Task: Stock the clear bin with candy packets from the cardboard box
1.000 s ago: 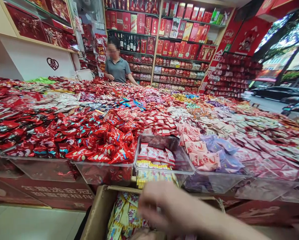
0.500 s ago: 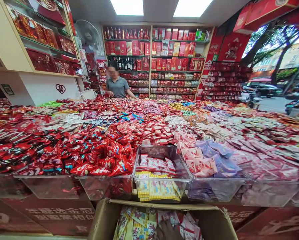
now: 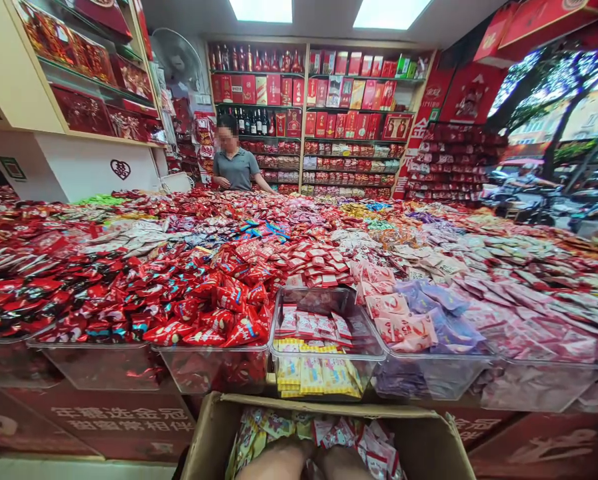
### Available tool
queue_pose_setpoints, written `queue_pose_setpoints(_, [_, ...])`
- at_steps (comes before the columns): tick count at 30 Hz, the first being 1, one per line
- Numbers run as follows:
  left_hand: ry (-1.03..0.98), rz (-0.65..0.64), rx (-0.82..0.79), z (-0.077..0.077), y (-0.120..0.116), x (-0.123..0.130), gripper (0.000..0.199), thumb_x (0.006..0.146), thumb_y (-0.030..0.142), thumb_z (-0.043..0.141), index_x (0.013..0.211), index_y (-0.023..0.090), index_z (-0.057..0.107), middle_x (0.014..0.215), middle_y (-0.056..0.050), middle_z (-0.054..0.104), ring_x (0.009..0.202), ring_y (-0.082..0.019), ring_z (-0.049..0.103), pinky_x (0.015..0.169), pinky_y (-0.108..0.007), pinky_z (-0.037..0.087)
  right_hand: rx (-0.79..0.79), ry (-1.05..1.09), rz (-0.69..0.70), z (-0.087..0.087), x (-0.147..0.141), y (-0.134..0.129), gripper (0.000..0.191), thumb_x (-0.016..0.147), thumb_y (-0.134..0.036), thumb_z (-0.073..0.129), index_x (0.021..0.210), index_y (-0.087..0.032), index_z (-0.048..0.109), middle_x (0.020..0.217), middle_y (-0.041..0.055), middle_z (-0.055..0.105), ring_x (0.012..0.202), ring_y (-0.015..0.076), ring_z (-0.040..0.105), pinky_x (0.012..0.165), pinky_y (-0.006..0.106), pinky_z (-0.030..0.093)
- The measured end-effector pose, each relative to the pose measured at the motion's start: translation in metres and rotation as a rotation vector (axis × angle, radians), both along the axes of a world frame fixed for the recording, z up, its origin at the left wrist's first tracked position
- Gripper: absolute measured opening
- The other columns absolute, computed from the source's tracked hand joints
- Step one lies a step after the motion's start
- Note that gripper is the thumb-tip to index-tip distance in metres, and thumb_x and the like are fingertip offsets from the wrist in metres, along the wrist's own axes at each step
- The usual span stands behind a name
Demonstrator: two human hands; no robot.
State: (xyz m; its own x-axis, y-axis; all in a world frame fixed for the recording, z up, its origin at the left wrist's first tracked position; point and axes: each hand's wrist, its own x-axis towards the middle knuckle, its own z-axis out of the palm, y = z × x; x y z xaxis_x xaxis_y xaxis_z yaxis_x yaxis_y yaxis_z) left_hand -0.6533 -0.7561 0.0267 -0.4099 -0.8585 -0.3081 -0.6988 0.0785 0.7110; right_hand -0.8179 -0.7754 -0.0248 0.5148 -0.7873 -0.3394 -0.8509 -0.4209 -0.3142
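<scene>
An open cardboard box (image 3: pixel 329 404) sits at the bottom of the view. Inside it lie yellow packets (image 3: pixel 251 433) on the left and pink-and-white packets (image 3: pixel 379 447) on the right. My left hand (image 3: pixel 286 453) and my right hand (image 3: pixel 336 457) reach side by side down among them; the fingers of both are hidden, so what they hold does not show. Just beyond the box, a clear plastic bin (image 3: pixel 329 359) contains a row of red-and-white packets (image 3: pixel 313 325) at the back and yellow ones (image 3: pixel 316 375) in front.
Red snack bags (image 3: pixel 229 320) heap up in the bin to the left, pink and lilac packets (image 3: pixel 429 320) to the right. Mounds of wrapped sweets stretch far back. A person in a grey shirt (image 3: pixel 236 170) stands behind them, before shelves (image 3: pixel 306 100) of bottles and red boxes.
Earlier, one hand showed dimly among the packets in the box; now both hands and wrists are in there. The view has shifted slightly.
</scene>
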Motion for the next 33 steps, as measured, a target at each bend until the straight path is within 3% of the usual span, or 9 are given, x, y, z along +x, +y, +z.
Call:
queue_pose_setpoints(3, [-0.104,-0.065,0.012,0.011,-0.007,-0.007,0.071,0.053,0.036,0.069,0.121,0.029,0.047,0.112,-0.009,0.059,0.1,-0.033,0.053,0.082,-0.039,0.042,0.028,-0.235,-0.023,0.035,-0.008,0.001,0.04,0.057,-0.018,0.057,0.098,-0.018,0.061,0.087,0.0097,0.067,0.081,0.0259,0.062,0.065,0.027,0.045])
queue_pose_setpoints(5, [-0.054,-0.093,0.053,0.019,-0.012,-0.01,0.082,0.051,0.034,0.07,0.127,0.029,0.039,0.116,-0.009,0.057,0.101,-0.033,0.053,0.082,-0.038,0.042,0.099,-0.42,-0.025,0.056,-0.015,0.004,0.034,0.059,-0.028,0.058,0.09,-0.017,0.061,0.083,0.0056,0.067,0.075,0.0213,0.061,0.06,0.023,0.043])
queue_pose_setpoints(8, [0.207,-0.132,0.078,0.03,-0.016,-0.013,0.081,0.053,0.029,0.07,0.127,0.027,0.038,0.124,-0.005,0.051,0.108,-0.027,0.049,0.09,-0.035,0.038,0.223,-0.549,-0.053,0.082,-0.026,0.007,0.027,0.059,-0.032,0.059,0.079,-0.015,0.06,0.069,-0.0002,0.062,0.059,0.0121,0.052,0.049,0.017,0.036])
queue_pose_setpoints(12, [0.507,-0.132,0.167,0.047,-0.011,-0.019,0.073,0.057,0.022,0.07,0.124,0.022,0.04,0.118,-0.004,0.055,0.103,-0.023,0.052,0.089,-0.032,0.04,0.249,-0.618,-0.07,0.102,-0.041,0.009,0.019,0.057,-0.024,0.061,0.073,-0.014,0.058,0.06,-0.0042,0.054,0.052,0.0069,0.039,0.045,0.016,0.029])
queue_pose_setpoints(18, [0.639,0.048,0.073,0.067,-0.001,-0.029,0.06,0.069,0.018,0.061,0.124,0.023,0.037,0.119,-0.004,0.051,0.101,-0.02,0.052,0.088,-0.03,0.04,0.453,-0.973,-0.209,0.108,-0.053,0.004,0.035,0.063,-0.03,0.066,0.092,-0.014,0.056,0.076,-0.0004,0.057,0.063,0.0095,0.047,0.06,0.02,0.04])
queue_pose_setpoints(21, [0.759,0.177,0.025,0.066,-0.004,-0.033,0.05,0.072,0.017,0.057,0.119,0.021,0.04,0.115,-0.004,0.053,0.103,-0.019,0.05,0.091,-0.03,0.038,0.521,-1.141,-0.308,0.109,-0.052,0.003,0.036,0.065,-0.032,0.066,0.095,-0.015,0.055,0.081,0.0004,0.058,0.068,0.0106,0.05,0.067,0.024,0.042])
queue_pose_setpoints(25, [0.834,0.346,0.007,0.06,-0.008,-0.035,0.029,0.072,0.023,0.059,0.1,0.018,0.051,0.096,-0.003,0.06,0.092,-0.018,0.055,0.082,-0.028,0.044,0.63,-1.244,-0.456,0.109,-0.049,0.002,0.035,0.064,-0.037,0.068,0.089,-0.016,0.055,0.075,-0.0009,0.058,0.065,0.0106,0.052,0.061,0.024,0.044])
queue_pose_setpoints(29, [0.873,0.444,0.025,0.059,-0.008,-0.038,0.029,0.068,0.026,0.065,0.093,0.017,0.053,0.09,-0.002,0.062,0.085,-0.017,0.057,0.077,-0.027,0.045,0.657,-1.308,-0.454,0.106,-0.048,0.001,0.035,0.064,-0.036,0.068,0.09,-0.016,0.056,0.08,0.0004,0.06,0.069,0.0108,0.054,0.065,0.025,0.044])
queue_pose_setpoints(33, [0.922,0.473,0.107,0.061,-0.007,-0.037,0.034,0.065,0.029,0.068,0.093,0.017,0.051,0.087,-0.002,0.064,0.081,-0.017,0.058,0.073,-0.027,0.047,0.573,-1.294,-0.42,0.105,-0.049,0.002,0.031,0.067,-0.036,0.066,0.087,-0.015,0.056,0.076,0.0002,0.059,0.067,0.0099,0.052,0.066,0.025,0.043])
